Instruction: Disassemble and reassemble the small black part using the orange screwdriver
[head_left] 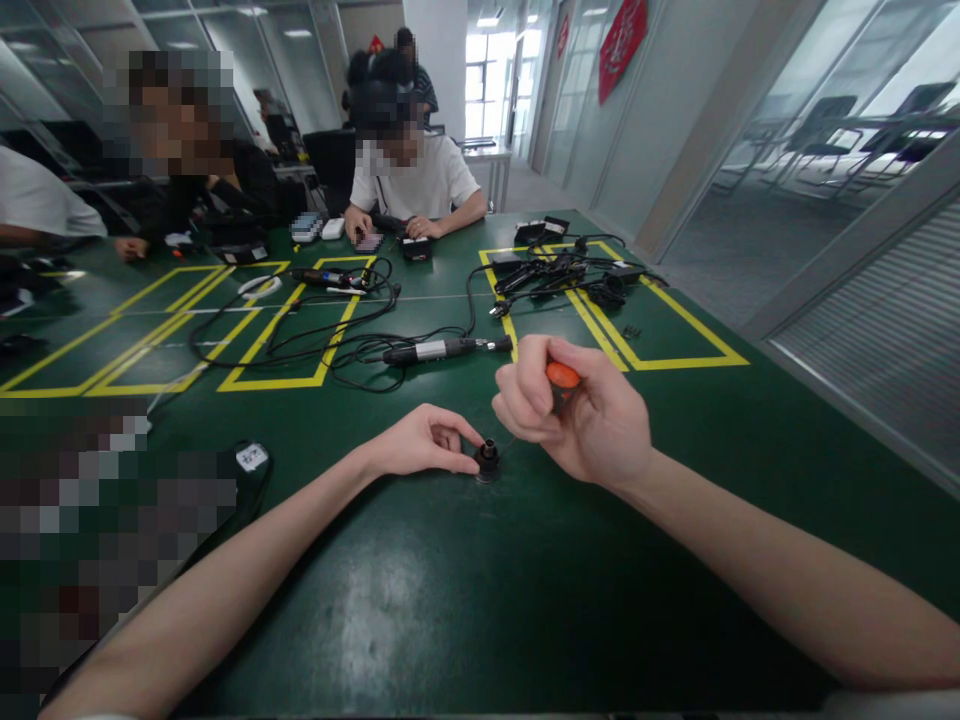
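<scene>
Head view: I am seeing the left hand (pixel 420 442) pinching a small black cylindrical part (pixel 487 459), which is standing mid-table (pixel 465 600). The right hand (pixel 577 420) is gripping an orange-handled screwdriver (pixel 562 376) just beside it. Bare green surface is lying toward the near edge; a cabled tool (pixel 442 350) is lying just beyond.

Small black round part (pixel 488 458) upright on table; orange-handled tool (pixel 562 376) above.
</scene>
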